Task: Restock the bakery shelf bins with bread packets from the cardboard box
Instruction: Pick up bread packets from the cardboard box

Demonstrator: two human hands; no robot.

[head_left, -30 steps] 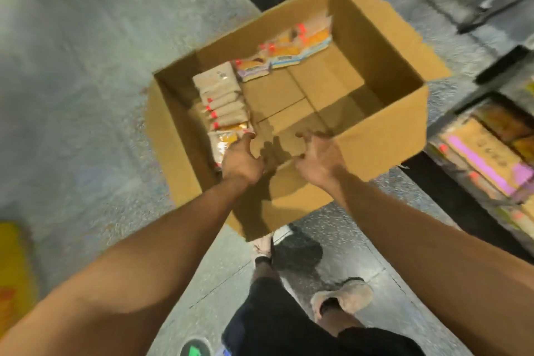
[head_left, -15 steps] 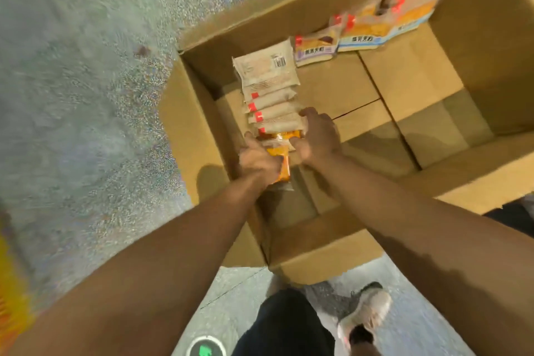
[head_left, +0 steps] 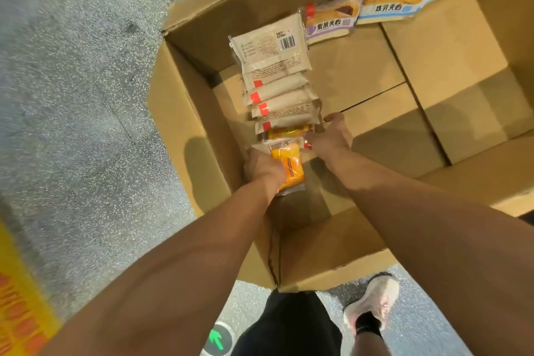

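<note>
Both hands reach into the cardboard box (head_left: 202, 113): left hand (head_left: 264, 166) grips an orange packet (head_left: 287, 166), right hand (head_left: 329, 139) pinches the next packet (head_left: 289, 133)

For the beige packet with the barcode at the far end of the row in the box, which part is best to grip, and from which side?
Grip the beige barcode packet by its upper edge, coming from above. It leans on the packets behind it inside the cardboard box, barcode face up; its lower edge is tucked under the next packet, but the top edge and right side look free.
</note>
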